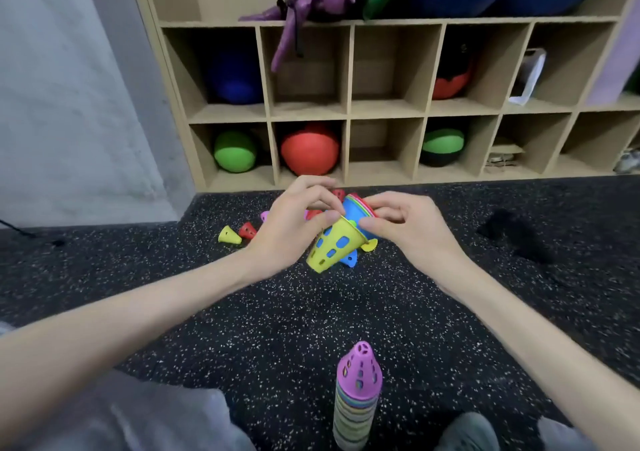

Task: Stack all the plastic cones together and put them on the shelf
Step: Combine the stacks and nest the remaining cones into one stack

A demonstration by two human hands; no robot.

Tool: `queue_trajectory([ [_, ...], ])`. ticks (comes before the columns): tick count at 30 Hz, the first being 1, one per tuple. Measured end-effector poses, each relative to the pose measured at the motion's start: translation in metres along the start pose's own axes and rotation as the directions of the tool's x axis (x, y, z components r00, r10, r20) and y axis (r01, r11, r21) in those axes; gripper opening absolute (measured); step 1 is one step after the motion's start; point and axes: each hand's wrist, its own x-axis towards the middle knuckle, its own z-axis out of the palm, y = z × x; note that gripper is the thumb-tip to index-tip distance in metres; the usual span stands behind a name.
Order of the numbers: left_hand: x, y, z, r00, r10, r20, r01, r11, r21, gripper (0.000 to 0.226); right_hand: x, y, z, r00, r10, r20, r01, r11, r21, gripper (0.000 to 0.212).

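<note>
We hold a short nest of cones (341, 239) above the floor (450, 312), yellow outermost; our left hand (294, 223) pinches its rim while our right hand (403, 227) grips the coloured flanges, fingers curled round them. The nest is tilted, so in our judgement a loose pinch could let cones slide apart and scatter. A taller stack (356, 402), purple on top, stands upright near our knees and could topple if nudged. Loose cones beyond our hands: 1 yellow (229, 235), 1 red (248, 230), and others partly hidden, uncountable. The shelf (348, 111) holds none yet.
</note>
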Motion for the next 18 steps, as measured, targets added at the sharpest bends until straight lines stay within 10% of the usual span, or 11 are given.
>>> queue_trajectory([
  [12,-0.069,-0.025,0.034,0.941,-0.317,0.118,0.337,0.899,-0.281,0.019,-0.061,0.048,0.049,0.99,0.119,0.073,-0.123,0.991,0.049,0.027],
  [18,-0.085,-0.031,0.044,0.898,-0.318,0.303,0.377,0.913,-0.158,0.077,-0.062,0.06,0.049,0.99,0.129,0.057,-0.131,0.991,0.034,0.031],
])
